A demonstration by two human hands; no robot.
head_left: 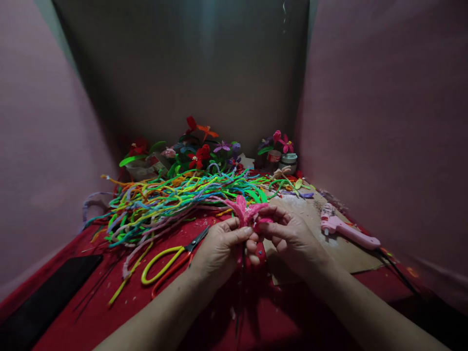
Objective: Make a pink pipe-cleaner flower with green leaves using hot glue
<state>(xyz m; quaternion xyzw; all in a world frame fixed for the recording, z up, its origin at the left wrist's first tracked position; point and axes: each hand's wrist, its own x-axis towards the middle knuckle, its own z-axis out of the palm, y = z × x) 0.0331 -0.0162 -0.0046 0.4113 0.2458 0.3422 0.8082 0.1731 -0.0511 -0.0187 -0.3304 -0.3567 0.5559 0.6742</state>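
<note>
A pink pipe-cleaner flower (241,208) on a thin dark stem is held up over the red cloth. My left hand (223,246) is closed around its base, thumb and fingers pinching just below the petals. At the flower's right side, my right hand (292,234) pinches one of the pink petals between thumb and fingers. The stem hangs down beneath my left hand. Close by my left wrist lie scissors (163,267) with one yellow and one red handle, partly covered by that arm.
A heap of colourful pipe cleaners (171,200) spreads beyond my hands. Finished flowers (199,153) stand at the back, near a lidded jar (288,161). On the right, a pink glue gun (347,231) rests on a cardboard sheet (310,214). A black flat object (54,297) lies left.
</note>
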